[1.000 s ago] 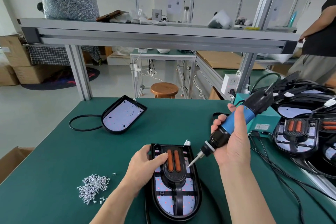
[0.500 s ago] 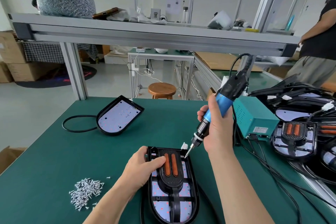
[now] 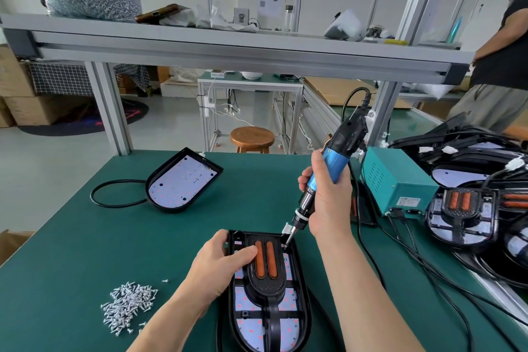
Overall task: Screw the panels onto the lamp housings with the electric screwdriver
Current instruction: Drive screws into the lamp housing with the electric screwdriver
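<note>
Matt green mat [image 3: 143, 237], glossy black plastic lamp housing [image 3: 300, 271], shiny metal screws [image 3: 128, 306], smooth wooden stool [image 3: 252, 137].

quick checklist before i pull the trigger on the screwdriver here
1. Housing steadied: the left hand holds the lamp housing: ok.
2. Tool grip: the right hand grips the electric screwdriver: ok.
3. The bit is down at the top right corner of the panel: ok.
4. Screw seated under the bit: cannot tell.
5. Spare screws: the screw pile lies on the mat left of the housing: ok.
</note>
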